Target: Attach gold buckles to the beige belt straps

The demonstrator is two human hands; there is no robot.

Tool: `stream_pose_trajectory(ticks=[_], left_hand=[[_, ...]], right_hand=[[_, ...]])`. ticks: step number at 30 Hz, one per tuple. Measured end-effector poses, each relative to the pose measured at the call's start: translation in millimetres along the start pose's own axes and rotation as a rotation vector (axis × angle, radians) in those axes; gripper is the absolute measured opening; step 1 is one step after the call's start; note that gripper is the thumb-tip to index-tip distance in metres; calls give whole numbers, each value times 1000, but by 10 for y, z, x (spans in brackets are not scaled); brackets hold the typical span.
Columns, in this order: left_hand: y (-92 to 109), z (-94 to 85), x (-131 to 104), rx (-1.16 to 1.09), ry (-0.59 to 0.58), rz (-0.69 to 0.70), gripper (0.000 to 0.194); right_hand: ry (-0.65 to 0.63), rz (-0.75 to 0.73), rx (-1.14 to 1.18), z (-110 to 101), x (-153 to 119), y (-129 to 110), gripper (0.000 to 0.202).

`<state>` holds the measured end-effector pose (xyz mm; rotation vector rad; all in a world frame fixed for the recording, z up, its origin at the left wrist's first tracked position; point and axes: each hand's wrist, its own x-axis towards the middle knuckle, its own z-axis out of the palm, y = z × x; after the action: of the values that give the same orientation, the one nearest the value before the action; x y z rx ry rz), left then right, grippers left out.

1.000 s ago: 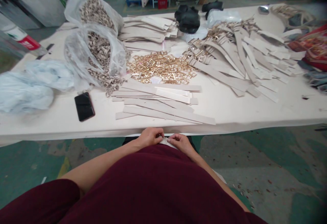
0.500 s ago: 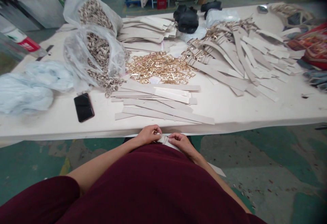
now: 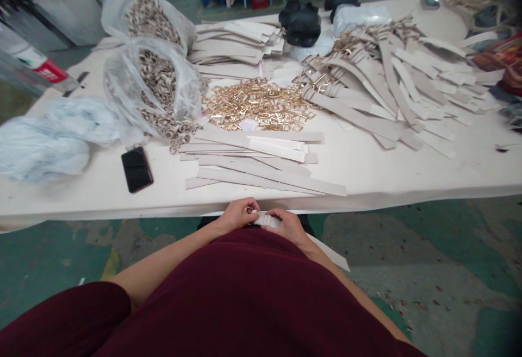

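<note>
Beige strap [image 3: 272, 220], head view: located beyond the maroon shirt [image 3: 261, 292], in front of the near edge of the bench [image 3: 379, 169], and spanning both hands. One end extends past the right forearm, over the floor [image 3: 408, 243].

Left hand [image 3: 236, 215]: fingers bent, thumb and fingertips closed on the strap. A small gold-coloured metal piece [image 3: 248, 210] shows at these fingers; its full shape is too small to tell.

Right hand [image 3: 289, 226]: fingers curled, closed on the strap just beside the left hand. The two hands are near each other, not touching.

Bench, near side: loose flat straps [image 3: 269, 169] lie crosswise, overlapping, ahead of the hands. A dark phone [image 3: 137, 170] lies flat to their left.

Bench, centre: gold-coloured buckles [image 3: 261, 104] form a loose heap. Left of the heap, two clear plastic bags [image 3: 188, 88] stand open, containing beige rings [image 3: 157, 77]; some rings spill onto the surface.

Bench, right and rear: straps with buckles fitted [image 3: 367, 82] fan out to the right. A strap stack [image 3: 232, 47] lies behind the heap, beside a black bundle [image 3: 300, 23].
</note>
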<state>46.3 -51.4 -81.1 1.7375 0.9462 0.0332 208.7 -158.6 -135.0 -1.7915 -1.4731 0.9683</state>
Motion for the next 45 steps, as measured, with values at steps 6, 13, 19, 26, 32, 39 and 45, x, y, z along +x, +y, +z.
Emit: stream_pose_trajectory(ticks=[6, 13, 19, 26, 32, 39, 45], left_hand=[[-55, 78, 68, 37, -79, 128, 14], [-43, 54, 107, -5, -137, 77, 17], [-39, 102, 161, 11, -141, 54, 17], [-141, 260, 188, -346, -70, -36, 30], [-133, 262, 224, -270, -131, -30, 26], [-77, 233, 218, -238, -125, -34, 24], [-30, 167, 228, -203, -266, -59, 22]], right_hand=[[29, -35, 228, 39, -66, 96, 44], [71, -112, 208, -45, -155, -32, 37], [70, -112, 155, -35, -145, -96, 32], [11, 194, 433, -175, -99, 86, 32], [-278, 440, 658, -322, -58, 213, 36], [-203, 425, 866, -219, -118, 117, 32], [-77, 366, 771, -87, -169, 139, 28]])
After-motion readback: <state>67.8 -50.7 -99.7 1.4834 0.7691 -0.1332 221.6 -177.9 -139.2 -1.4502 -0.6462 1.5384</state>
